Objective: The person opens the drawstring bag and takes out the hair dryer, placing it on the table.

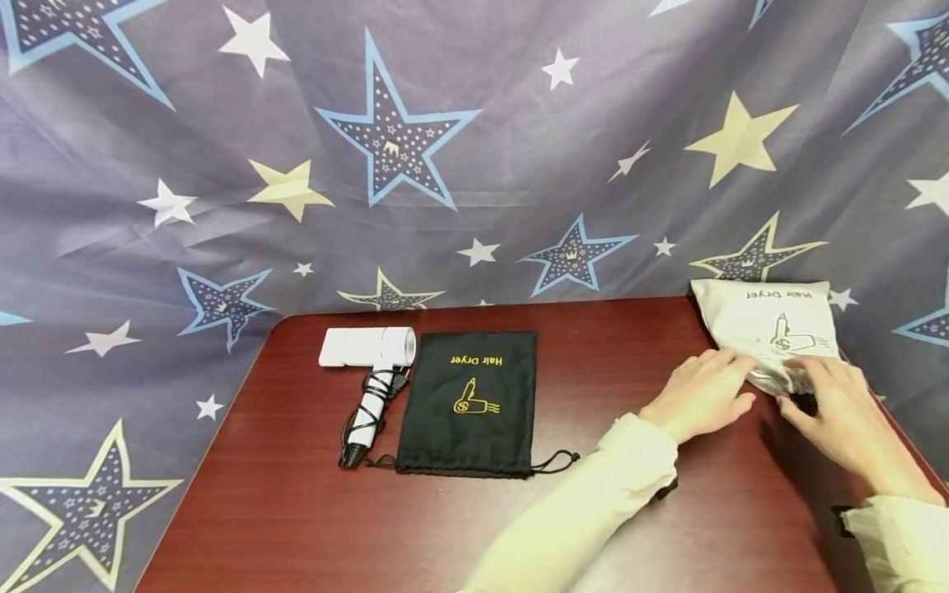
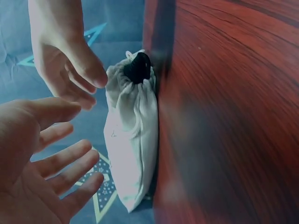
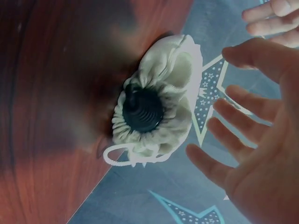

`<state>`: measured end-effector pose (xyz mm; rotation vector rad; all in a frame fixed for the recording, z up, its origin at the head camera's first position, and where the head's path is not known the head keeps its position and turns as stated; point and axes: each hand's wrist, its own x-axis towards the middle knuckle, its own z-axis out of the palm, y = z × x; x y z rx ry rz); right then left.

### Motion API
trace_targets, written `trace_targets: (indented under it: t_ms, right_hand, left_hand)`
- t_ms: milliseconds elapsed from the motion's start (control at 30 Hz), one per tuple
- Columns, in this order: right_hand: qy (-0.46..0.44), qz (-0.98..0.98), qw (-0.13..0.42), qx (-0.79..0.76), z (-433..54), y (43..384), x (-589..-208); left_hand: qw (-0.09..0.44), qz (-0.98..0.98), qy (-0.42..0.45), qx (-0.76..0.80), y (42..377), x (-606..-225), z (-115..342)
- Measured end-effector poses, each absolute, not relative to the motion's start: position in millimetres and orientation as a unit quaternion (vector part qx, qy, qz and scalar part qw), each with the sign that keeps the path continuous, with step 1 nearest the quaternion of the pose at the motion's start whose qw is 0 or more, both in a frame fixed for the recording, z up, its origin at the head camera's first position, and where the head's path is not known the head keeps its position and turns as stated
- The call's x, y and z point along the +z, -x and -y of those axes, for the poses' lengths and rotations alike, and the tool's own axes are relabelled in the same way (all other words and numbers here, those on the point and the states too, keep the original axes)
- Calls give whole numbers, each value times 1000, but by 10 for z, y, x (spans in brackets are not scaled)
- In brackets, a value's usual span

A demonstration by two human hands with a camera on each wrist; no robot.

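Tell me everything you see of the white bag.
The white bag looks like cloth, printed with "Hair Dryer" and a dryer drawing, upside down in the head view. It lies bulging at the far right corner of the table, its gathered mouth towards the person. A black ridged end pokes out, beside a white cord loop. The left hand and right hand are by its mouth; contact is unclear.

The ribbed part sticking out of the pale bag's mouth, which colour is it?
The ribbed part is black; the right wrist view shows it best.
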<state>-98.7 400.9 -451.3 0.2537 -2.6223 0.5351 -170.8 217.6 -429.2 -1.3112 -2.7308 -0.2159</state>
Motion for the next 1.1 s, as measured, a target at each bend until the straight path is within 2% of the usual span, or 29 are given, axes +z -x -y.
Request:
trace_targets:
  t_ms: [233, 500, 733, 967, 1100]
  right_hand:
    - [-51, 957, 213, 192, -4129, 969, -4493]
    - [-79, 947, 229, 209, -4235, 1054, -4642]
    - [-85, 948, 219, 216, -4348, 1148, -4688]
    - [-95, 948, 220, 209, -4413, 1188, -4752]
    - [-79, 956, 197, 205, -4413, 1167, -4780]
  left_hand:
    - [48, 895, 435, -82, 1725, -4279, -2413]
    - [-8, 911, 396, -110, 1816, -4442, -2577]
    - [-6, 914, 391, -107, 1852, -4520, -2758]
    - [-37, 913, 390, -114, 1902, -4606, -2875]
    - [-37, 911, 399, -95, 1897, -4625, -2967]
